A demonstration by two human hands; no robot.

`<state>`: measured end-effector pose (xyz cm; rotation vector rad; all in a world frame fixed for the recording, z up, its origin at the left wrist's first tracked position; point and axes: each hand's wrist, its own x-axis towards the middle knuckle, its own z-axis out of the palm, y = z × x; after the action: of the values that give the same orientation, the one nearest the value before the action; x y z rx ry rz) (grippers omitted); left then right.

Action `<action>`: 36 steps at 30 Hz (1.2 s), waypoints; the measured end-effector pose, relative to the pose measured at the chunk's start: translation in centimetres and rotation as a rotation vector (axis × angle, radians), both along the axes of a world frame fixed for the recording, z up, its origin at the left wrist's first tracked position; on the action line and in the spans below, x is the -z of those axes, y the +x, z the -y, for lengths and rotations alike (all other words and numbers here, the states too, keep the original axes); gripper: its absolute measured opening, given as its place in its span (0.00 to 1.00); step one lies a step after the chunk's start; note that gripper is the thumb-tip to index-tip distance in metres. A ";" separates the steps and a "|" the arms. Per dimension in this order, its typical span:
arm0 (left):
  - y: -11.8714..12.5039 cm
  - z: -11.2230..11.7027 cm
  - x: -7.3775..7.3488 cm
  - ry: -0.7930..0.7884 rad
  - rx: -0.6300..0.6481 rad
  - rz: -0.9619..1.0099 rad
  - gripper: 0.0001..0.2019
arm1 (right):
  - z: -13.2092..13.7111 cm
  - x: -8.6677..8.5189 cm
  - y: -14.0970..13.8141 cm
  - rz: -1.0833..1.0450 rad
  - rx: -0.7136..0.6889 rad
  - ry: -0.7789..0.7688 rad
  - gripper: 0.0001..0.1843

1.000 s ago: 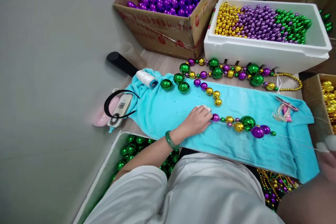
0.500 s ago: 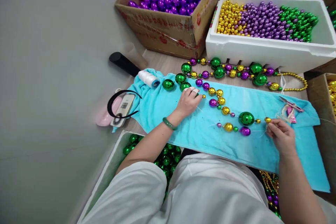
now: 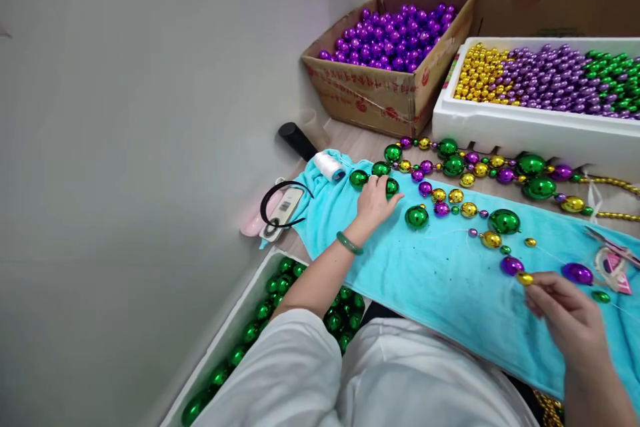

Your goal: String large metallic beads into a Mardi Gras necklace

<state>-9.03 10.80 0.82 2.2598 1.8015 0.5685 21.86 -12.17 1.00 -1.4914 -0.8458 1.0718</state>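
Observation:
My right hand [image 3: 570,310] pinches a small gold bead [image 3: 525,278] between thumb and fingertips, against the end of a short row with a purple bead [image 3: 512,265] and a gold bead [image 3: 491,239]. My left hand [image 3: 377,203] rests its fingers on a large green bead [image 3: 393,187] among others at the towel's back edge, thumb spread away. A large green bead [image 3: 417,217] lies just right of it. A strung row with another large green bead [image 3: 504,221] lies between the hands. Beyond my right fingers lie a purple bead [image 3: 577,273] and a small green bead [image 3: 601,297].
Everything lies on a turquoise towel [image 3: 430,287]. Behind stand a carton [image 3: 365,97] of purple beads and a white foam box [image 3: 530,137] of sorted beads. Scissors [image 3: 613,243] are at right; a thread spool [image 3: 329,166] and black headband [image 3: 267,203] at left.
The view has swung left. My right hand has brought the gold bead to the short row's purple end. A large green bead now shows beside my left hand, whose thumb has spread.

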 end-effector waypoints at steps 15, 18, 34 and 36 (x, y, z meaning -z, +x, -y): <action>4.1 4.4 -5.0 -1.127 -0.023 1.914 0.21 | -2.5 -0.3 -6.5 0.236 -0.088 0.049 0.10; 4.5 4.6 -5.7 -1.159 -0.070 2.017 0.22 | -2.2 -0.4 -6.6 0.280 -0.094 0.039 0.10; 5.3 5.2 -5.1 -1.167 -0.061 1.919 0.23 | -2.2 -0.6 -6.7 0.343 -0.118 0.051 0.10; 5.4 5.3 -5.0 -1.212 -0.072 1.930 0.24 | -2.2 -0.7 -6.8 0.353 -0.110 0.060 0.09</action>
<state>-3.63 5.52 5.86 0.2226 0.6135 0.7865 15.09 -9.97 1.72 -1.6237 -1.2067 0.8642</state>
